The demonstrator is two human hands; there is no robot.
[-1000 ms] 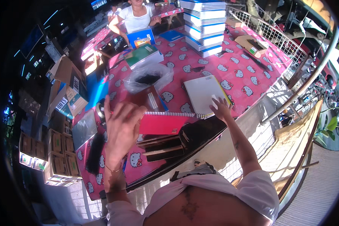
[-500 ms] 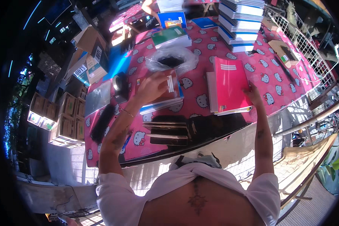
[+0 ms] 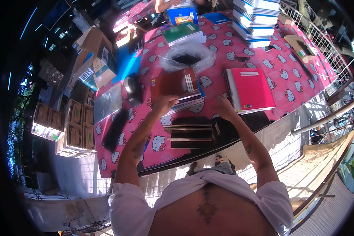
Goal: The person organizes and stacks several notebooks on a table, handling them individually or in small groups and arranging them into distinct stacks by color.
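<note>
My left hand [image 3: 165, 106] is closed on the near edge of a brown notebook [image 3: 171, 84], which lies on top of a small stack. Its near edge looks slightly raised, though the fingertips are partly hidden. To the right, my right hand [image 3: 226, 107] hovers by the spiral edge of a pink notebook [image 3: 252, 88], fingers loosely apart and nothing seen in them. Other notebooks lie under the pink one. Close to the table's front edge sit dark brown boards or covers [image 3: 190, 133] with lighter edges.
A clear plastic bag [image 3: 202, 59] and a green notebook stack [image 3: 184, 33] lie beyond. Tall piles of notebooks [image 3: 255, 23] stand at the far right. A tape roll [image 3: 131, 88], black bristles [image 3: 115, 131] and an open carton [image 3: 100, 59] are leftward. Another person's hand [image 3: 173, 3] shows at the back.
My right hand has moved from the pink notebook's right edge to its left side. My left hand has slid from atop the brown notebook to its near edge. The pink notebook sits straighter.
</note>
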